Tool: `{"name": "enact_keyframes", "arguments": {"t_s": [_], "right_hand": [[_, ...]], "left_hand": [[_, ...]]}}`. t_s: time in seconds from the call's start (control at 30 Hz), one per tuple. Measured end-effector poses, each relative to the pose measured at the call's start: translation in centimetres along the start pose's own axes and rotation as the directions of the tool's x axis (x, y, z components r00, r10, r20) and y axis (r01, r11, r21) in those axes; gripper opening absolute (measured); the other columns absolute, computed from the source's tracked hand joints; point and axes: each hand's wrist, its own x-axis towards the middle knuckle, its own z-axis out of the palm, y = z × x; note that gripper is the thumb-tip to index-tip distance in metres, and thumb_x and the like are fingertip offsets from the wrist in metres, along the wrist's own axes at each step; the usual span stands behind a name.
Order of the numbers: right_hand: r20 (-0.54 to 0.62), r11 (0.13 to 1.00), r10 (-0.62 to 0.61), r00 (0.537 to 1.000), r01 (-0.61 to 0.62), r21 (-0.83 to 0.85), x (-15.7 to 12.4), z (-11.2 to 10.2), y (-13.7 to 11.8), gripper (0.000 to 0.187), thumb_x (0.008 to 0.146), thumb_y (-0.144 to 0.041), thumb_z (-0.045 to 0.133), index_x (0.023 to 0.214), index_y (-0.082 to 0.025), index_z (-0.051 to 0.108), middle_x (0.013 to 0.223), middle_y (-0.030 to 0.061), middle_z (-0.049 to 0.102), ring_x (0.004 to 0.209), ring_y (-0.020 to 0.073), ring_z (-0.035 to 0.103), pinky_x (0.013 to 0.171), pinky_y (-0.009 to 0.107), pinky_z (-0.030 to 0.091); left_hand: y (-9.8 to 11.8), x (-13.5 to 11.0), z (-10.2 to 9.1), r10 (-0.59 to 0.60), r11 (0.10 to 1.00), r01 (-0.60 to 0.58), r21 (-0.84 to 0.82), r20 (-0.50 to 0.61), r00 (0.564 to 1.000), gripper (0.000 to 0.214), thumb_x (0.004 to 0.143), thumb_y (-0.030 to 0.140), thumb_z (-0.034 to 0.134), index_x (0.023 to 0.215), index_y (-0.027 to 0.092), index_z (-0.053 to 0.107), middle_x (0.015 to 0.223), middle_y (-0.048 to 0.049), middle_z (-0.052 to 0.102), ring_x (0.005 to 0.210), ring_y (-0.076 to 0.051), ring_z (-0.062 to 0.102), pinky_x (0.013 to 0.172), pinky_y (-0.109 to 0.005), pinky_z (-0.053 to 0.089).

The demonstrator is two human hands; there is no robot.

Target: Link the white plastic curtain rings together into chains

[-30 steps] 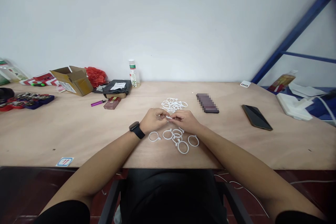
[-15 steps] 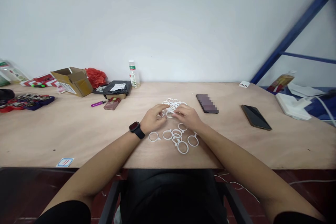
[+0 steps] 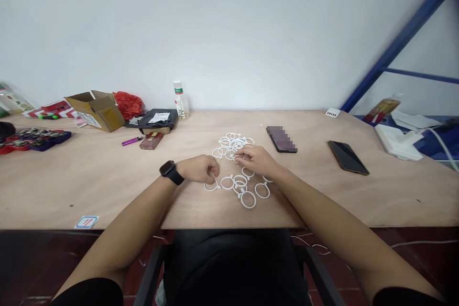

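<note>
A heap of white plastic rings lies mid-table, and a separate row of rings lies nearer the front edge. My right hand reaches to the near edge of the heap, fingertips pinched on a white ring there. My left hand, with a black watch on the wrist, rests on the table with curled fingers beside the leftmost ring of the row; whether it holds anything is hidden.
Two dark phones lie to the right. At the back left are a cardboard box, red bag, black parcel, small bottle, purple lighter and red pack. Blue frame at right.
My hands were together over the rings and have parted. The left hand has dropped back left onto the table; the right has reached forward to the heap.
</note>
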Motion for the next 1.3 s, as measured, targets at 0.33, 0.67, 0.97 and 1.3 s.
{"name": "enact_keyframes", "arguments": {"t_s": [0.33, 0.67, 0.97, 1.3], "right_hand": [[0.086, 0.993, -0.002, 0.996, -0.008, 0.117, 0.2, 0.1, -1.3, 0.020, 0.087, -0.026, 0.059, 0.101, -0.019, 0.072, 0.084, 0.0037, 0.072, 0.076, 0.0153, 0.064, 0.069, 0.026, 0.045], [0.064, 0.973, 0.086, 0.994, -0.098, 0.208, 0.2, 0.6, -1.8, 0.018, 0.088, -0.020, 0.053, 0.091, -0.018, 0.071, 0.075, 0.0009, 0.068, 0.066, 0.0124, 0.057, 0.061, 0.023, 0.041], [-0.032, 0.970, 0.001, 0.999, 0.006, 0.243, -0.1, 0.4, -1.6, 0.021, 0.085, -0.022, 0.057, 0.099, -0.019, 0.073, 0.077, 0.0033, 0.069, 0.064, 0.0127, 0.058, 0.060, 0.024, 0.045], [-0.167, 0.973, -0.055, 0.984, 0.090, 0.212, -0.1, 1.0, -1.8, 0.025, 0.069, -0.007, 0.051, 0.077, -0.020, 0.071, 0.071, 0.0020, 0.068, 0.062, 0.0132, 0.059, 0.061, 0.026, 0.047]], "left_hand": [[0.9, 1.1, 0.5, 0.017, 0.998, 0.012, 0.063, -0.432, 0.902, 0.007, 0.076, 0.016, 0.058, 0.078, 0.017, 0.064, 0.074, 0.0014, 0.065, 0.064, -0.011, 0.055, 0.063, -0.022, 0.042], [1.9, 2.2, 2.5, 0.074, 0.993, -0.014, 0.117, -0.525, 0.848, 0.016, 0.086, 0.032, 0.061, 0.090, 0.018, 0.067, 0.075, 0.0000, 0.065, 0.063, -0.011, 0.055, 0.061, -0.023, 0.040], [1.6, 2.1, 2.6, 0.012, 0.999, -0.032, -0.029, -0.515, 0.857, 0.027, 0.089, 0.040, 0.058, 0.084, 0.016, 0.067, 0.061, 0.0030, 0.057, 0.054, -0.008, 0.047, 0.053, -0.020, 0.034], [2.2, 2.5, 2.9, 0.095, 0.989, -0.036, 0.142, -0.435, 0.896, 0.027, 0.092, 0.040, 0.053, 0.083, 0.017, 0.063, 0.070, -0.0001, 0.063, 0.062, -0.011, 0.054, 0.059, -0.023, 0.037]]}}
